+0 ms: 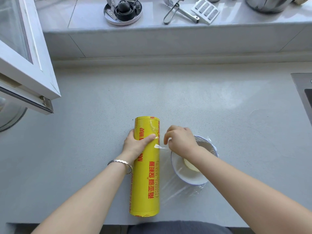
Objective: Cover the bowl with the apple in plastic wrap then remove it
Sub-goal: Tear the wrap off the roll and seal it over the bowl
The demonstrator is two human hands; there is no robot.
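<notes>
Lying flat, wrap roll (148,183) pointing away, left hand (135,144) gripping it

Left grip (135,144) and right grip (181,141) curled.

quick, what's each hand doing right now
Left hand: grips the plastic wrap roll.
Right hand: fingers curled over the bowl; whether it pinches the film cannot be told.

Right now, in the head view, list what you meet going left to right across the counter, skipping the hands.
Open window frame → yellow plastic wrap roll lying on its side → film-covered bowl.
</notes>
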